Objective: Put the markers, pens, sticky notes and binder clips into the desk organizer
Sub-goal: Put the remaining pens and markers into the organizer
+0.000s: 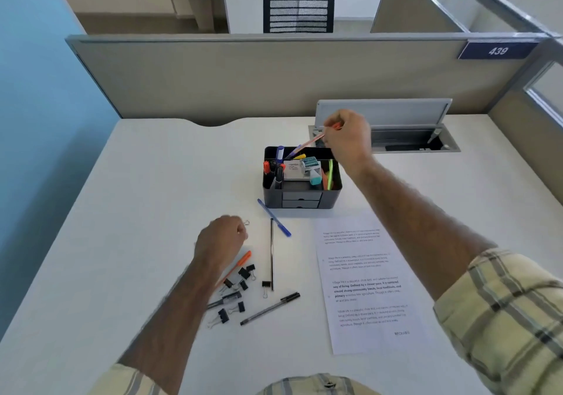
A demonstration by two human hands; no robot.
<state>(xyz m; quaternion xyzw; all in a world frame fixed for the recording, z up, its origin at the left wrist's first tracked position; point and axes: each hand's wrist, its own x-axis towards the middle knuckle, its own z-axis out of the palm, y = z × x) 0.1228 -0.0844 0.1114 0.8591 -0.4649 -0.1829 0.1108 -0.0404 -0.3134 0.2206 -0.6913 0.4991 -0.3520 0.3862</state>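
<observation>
**Over the organizer: pen going in, clip in the other fist**

Above the back compartment of the desk organizer (333,195), pinching a pink pen (307,144) by its upper end with the right hand (347,138), fingers curled tight round the barrel. Held slanted, lower end aimed down among the markers and pens standing there. Probably angled that way to slide in upright beside them rather than lie across the rim. Not yet let go.

Nearer, low over the tabletop (137,211), left hand (221,239) clenched, only the wire loop of a binder clip (246,222) poking out past the knuckles. Seemingly gripping that clip, ready for carrying over next.

Organizer: black, matt, hard-walled, rounded at the corners, two small grey drawers in front, open wells on top. Neon sticky notes (330,175) tucked on edge in the right well.

Waiting on the tabletop:
- blue capped pen (274,217), just beside the organizer's front corner
- slim dark pen (271,254)
- orange pen (240,263), partly under the left wrist
- clear-barrelled black pen (269,308)
- black marker (224,300)
- scattered binder clips (243,272), black folded metal with springy wire handles, small and likely to snag together

Printed sheet (365,282) flat to the right, no part of the job.
</observation>
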